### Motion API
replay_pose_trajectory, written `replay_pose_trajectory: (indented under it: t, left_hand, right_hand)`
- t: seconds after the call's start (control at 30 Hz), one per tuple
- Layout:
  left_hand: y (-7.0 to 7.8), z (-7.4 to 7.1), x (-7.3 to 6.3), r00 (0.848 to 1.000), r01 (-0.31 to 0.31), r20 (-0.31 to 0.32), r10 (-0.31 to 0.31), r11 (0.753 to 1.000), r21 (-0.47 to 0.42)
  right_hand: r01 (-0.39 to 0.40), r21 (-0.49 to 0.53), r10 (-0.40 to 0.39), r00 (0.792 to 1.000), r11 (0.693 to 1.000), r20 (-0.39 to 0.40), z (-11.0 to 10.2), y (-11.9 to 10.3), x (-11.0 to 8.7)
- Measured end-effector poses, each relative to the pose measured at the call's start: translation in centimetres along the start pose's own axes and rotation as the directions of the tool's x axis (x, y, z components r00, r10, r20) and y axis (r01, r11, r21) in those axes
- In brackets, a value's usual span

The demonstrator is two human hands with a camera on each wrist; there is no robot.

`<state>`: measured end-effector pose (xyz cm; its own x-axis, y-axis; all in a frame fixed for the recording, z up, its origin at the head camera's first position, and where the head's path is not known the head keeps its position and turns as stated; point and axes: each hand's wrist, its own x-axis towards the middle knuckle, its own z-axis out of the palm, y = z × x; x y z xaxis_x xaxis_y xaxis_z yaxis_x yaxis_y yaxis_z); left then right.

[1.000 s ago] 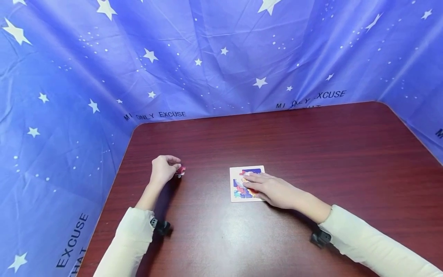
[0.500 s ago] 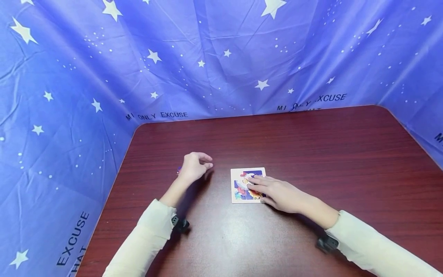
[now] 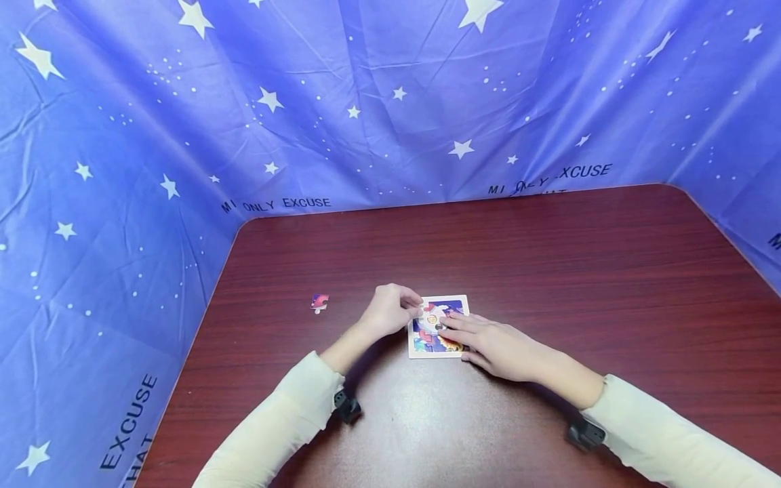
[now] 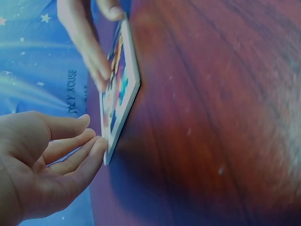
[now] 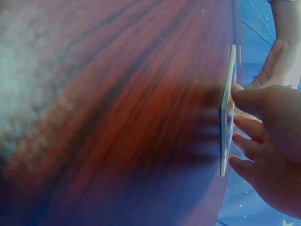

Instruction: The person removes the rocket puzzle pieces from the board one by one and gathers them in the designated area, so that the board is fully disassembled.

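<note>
A small square jigsaw puzzle (image 3: 422, 344) with a white border and a colourful picture lies flat on the table. My left hand (image 3: 389, 312) is at its upper-left corner, fingertips right at the border. In the left wrist view that hand (image 4: 56, 165) has its thumb apart from loosely bent fingers, and nothing shows between them. The fingers of my right hand (image 3: 506, 351) rest on the puzzle's right side, spread and fairly straight, hiding part of the picture. One loose puzzle piece (image 3: 319, 303), red and purple, lies to the left of my left hand.
The dark reddish wooden table (image 3: 549, 257) has rounded far corners. Behind and beside it hangs a blue curtain (image 3: 366, 135) with white stars and lettering. A small black camera (image 3: 348, 407) is strapped at each wrist.
My left hand has moved right from beside the loose piece to the puzzle's upper-left corner, leaving that piece on the table. My right hand has stayed on the puzzle, shifting slightly right.
</note>
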<state>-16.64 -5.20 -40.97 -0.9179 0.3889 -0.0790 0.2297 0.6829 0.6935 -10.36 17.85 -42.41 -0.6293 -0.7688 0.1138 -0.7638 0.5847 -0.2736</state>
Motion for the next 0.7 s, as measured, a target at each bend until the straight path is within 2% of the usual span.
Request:
replay_pose_trajectory:
  t: [0.2,0.43,0.57,0.7]
  left_hand:
    - [0.33,0.65,0.01,1.0,-0.02,0.013,0.019,0.999,0.033]
    - [0.65,0.95,-0.05,1.0,-0.021,-0.007,0.021,0.999,0.037]
    - [0.69,1.04,0.1,1.0,-0.016,-0.016,0.016,1.0,0.017]
    - [0.54,1.12,0.25,1.0,0.019,-0.014,-0.02,0.999,-0.049]
  right_hand:
    - [-0.029,0.037,0.028,0.999,0.999,0.025,-0.04,0.18,0.33]
    - [-0.028,0.067,0.024,0.999,0.997,0.048,-0.45,0.39,0.59]
    - [-0.041,0.058,0.038,0.998,0.997,0.054,-0.51,0.37,0.7]
    - [-0.056,0.047,0.053,0.997,0.997,0.048,-0.49,0.32,0.79]
